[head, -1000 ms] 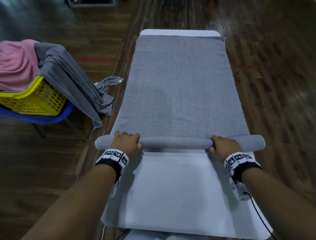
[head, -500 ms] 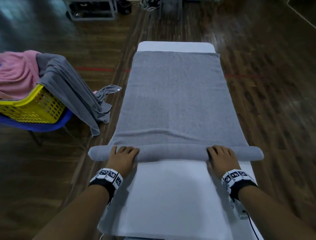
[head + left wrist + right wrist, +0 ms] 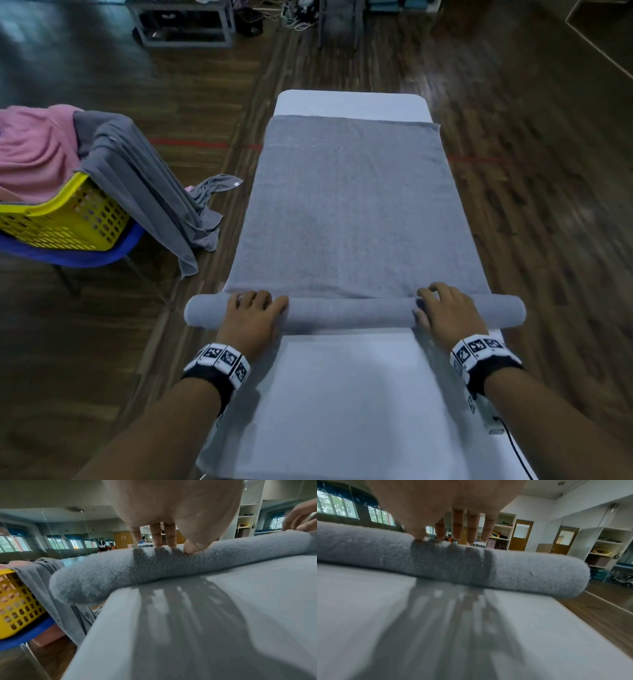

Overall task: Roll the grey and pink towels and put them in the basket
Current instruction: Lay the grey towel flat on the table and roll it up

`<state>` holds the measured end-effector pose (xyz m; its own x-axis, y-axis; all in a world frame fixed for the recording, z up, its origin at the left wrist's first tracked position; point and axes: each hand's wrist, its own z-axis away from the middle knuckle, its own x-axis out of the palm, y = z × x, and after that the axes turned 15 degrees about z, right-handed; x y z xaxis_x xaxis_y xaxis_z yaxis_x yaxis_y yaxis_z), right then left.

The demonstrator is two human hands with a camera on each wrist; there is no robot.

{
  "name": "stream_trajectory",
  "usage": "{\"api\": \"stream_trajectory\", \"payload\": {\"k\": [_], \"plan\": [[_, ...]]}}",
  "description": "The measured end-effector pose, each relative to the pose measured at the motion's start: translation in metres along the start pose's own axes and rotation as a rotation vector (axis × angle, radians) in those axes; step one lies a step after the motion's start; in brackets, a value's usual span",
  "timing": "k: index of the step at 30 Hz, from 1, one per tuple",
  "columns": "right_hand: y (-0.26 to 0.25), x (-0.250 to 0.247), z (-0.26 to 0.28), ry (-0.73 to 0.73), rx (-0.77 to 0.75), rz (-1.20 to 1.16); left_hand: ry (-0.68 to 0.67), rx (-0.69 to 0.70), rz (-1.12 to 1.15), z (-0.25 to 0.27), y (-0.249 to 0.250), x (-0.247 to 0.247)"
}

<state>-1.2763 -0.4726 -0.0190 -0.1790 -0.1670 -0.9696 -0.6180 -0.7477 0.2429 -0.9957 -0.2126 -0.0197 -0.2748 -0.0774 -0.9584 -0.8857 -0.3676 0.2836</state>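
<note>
A grey towel (image 3: 349,205) lies flat along a narrow white table (image 3: 349,394), its near end wound into a roll (image 3: 349,311) that overhangs both table sides. My left hand (image 3: 251,313) presses on the roll's left part with straight fingers (image 3: 157,536). My right hand (image 3: 445,310) presses on the right part, fingers (image 3: 471,524) stretched over the top of the roll (image 3: 471,561). A yellow basket (image 3: 68,219) stands at the left on a blue chair (image 3: 78,253), with a pink towel (image 3: 30,150) and another grey towel (image 3: 144,185) draped over it.
Dark wooden floor (image 3: 548,205) surrounds the table on both sides. A metal frame (image 3: 185,24) and cables (image 3: 294,17) stand at the far end of the room. A cable (image 3: 517,452) runs from my right wrist device along the table's right edge.
Both hands have pushed the roll away from me along the table; it has grown thicker and more bare table shows in front. My fingers went from curled to stretched flat.
</note>
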Motion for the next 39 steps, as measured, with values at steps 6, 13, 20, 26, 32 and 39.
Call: {"api": "stream_trajectory", "payload": {"k": [6, 13, 20, 26, 32, 39], "plan": [[-0.013, 0.019, 0.013, -0.185, -0.041, 0.048, -0.071, -0.079, 0.053, 0.018, -0.004, 0.020], [-0.005, -0.013, -0.034, -0.357, 0.014, -0.070, -0.251, -0.236, 0.151, -0.041, -0.018, -0.018], [-0.026, -0.004, -0.013, -0.036, 0.027, 0.047, 0.081, -0.074, 0.023, -0.013, -0.013, -0.011], [-0.042, 0.011, 0.013, -0.128, -0.014, 0.067, -0.020, -0.091, 0.013, 0.025, -0.011, 0.022], [-0.025, -0.006, -0.027, -0.340, -0.012, 0.089, -0.246, -0.169, 0.050, -0.026, -0.026, -0.010], [-0.013, -0.014, -0.018, -0.360, -0.024, -0.053, -0.104, -0.084, 0.053, -0.026, -0.015, -0.026]]}}
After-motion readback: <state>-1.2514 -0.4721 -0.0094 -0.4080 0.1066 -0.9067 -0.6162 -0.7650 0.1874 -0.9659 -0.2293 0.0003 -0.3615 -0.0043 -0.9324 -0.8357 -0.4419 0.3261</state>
